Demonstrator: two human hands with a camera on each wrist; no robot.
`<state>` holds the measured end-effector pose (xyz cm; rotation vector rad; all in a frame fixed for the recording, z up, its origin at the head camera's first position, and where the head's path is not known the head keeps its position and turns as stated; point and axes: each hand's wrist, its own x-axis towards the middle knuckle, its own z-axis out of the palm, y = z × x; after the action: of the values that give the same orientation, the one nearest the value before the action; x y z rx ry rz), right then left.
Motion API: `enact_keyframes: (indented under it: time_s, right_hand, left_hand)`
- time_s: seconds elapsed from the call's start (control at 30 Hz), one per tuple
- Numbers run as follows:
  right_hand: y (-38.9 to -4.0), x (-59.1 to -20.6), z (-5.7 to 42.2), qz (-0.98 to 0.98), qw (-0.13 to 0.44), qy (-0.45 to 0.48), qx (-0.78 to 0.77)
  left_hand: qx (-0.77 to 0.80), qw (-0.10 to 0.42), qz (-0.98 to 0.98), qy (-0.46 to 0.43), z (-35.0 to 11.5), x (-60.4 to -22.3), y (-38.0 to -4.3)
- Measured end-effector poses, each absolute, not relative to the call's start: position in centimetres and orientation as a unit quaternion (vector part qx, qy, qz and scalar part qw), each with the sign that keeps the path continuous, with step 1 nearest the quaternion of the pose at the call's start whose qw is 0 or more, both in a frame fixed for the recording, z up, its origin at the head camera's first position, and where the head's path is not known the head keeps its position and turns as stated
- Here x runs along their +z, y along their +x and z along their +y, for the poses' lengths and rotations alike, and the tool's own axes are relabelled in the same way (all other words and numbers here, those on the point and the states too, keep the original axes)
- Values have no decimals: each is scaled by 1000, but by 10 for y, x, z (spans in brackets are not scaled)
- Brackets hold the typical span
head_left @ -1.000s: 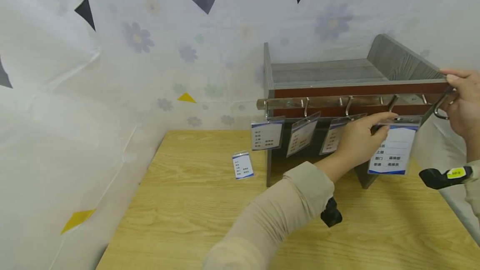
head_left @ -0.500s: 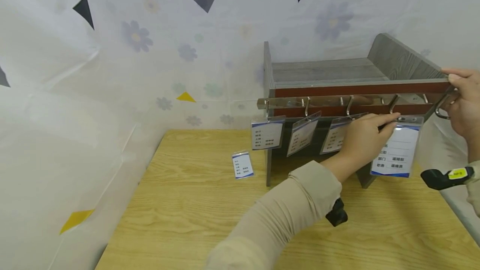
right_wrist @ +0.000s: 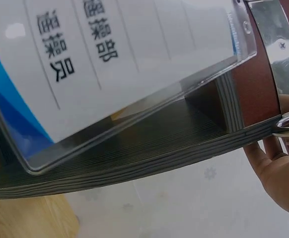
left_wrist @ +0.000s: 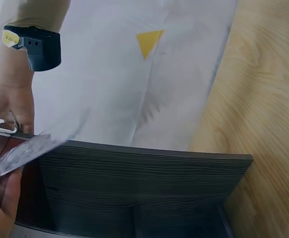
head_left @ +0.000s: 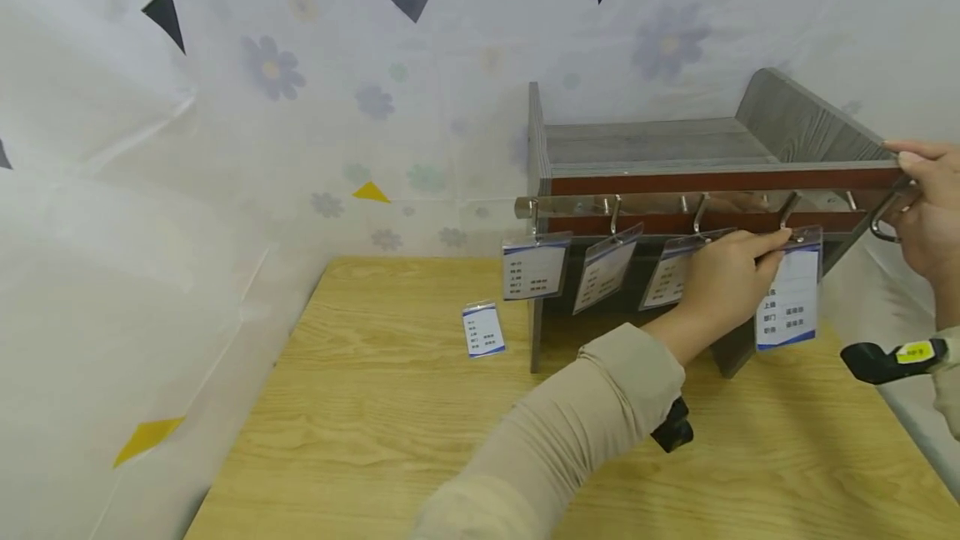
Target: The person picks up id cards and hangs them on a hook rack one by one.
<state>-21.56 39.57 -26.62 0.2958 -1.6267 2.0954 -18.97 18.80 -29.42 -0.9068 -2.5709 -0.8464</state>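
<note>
My left hand pinches the top edge of a clear-sleeved name badge, just below the fourth hook of a metal rail. Part of the badge hides behind the fingers; the right wrist view shows its printed badge face close up. At the shelf's right end, my right hand grips the corner of the grey wooden shelf, beside the last hook. Three more badges hang on hooks to the left: a left badge, a tilted badge and a partly covered badge.
Another badge lies flat on the wooden table, left of the shelf. The hook rail runs along the shelf's red-brown front. A patterned white sheet stands behind and to the left.
My left hand shifts slightly right. The badge it pinches swings right, then back left, and now appears turned and narrower. My right hand stays on the shelf corner.
</note>
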Motion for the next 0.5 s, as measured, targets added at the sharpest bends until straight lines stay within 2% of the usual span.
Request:
enact_keyframes:
  time_s: [0.23, 0.5]
  right_hand:
    - [-214, -266, 397, -578, 232, 111, 774]
    - [-215, -264, 395, -556, 221, 108, 794]
  left_hand:
    - [-348, 107, -878, -311, 188, -304, -192]
    - [-414, 123, -850, -300, 180, -307, -192]
